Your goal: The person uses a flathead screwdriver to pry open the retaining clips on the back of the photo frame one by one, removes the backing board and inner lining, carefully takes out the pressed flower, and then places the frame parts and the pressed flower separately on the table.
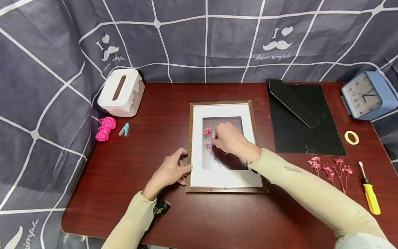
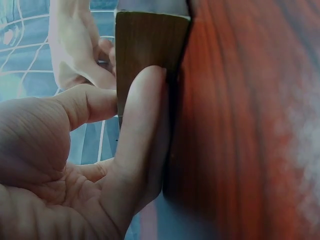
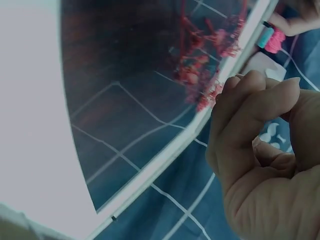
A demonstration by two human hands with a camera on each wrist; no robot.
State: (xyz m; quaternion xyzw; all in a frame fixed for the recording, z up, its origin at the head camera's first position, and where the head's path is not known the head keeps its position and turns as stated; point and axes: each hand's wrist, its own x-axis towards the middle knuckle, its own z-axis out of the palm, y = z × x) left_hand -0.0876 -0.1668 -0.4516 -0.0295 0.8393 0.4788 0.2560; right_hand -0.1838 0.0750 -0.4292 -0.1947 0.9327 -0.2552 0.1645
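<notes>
A brown-rimmed picture frame point(image 1: 228, 189) with a white mat point(image 1: 227, 179) lies face down on the table, its back board off and glass showing in the mat's window. My left hand point(image 1: 170, 170) rests against the frame's left side, thumb at the top edge and a straight finger point(image 2: 142, 115) along the outer side. Over the window, my right hand point(image 1: 231, 140) pinches the thin stem of a pink dried flower sprig point(image 1: 207, 131). Its blossoms point(image 3: 207, 95) show beside the curled fingers point(image 3: 250, 100); pink blooms are mirrored in the glass.
To the right lie a black back board point(image 1: 301, 135) with a stand leg, more pink sprigs point(image 1: 329, 169), a yellow screwdriver point(image 1: 371, 199), a tape roll point(image 1: 351, 137) and a blue clock point(image 1: 367, 95). At left are a tissue box point(image 1: 124, 93), pink yarn point(image 1: 106, 128) and a blue clip point(image 1: 124, 129).
</notes>
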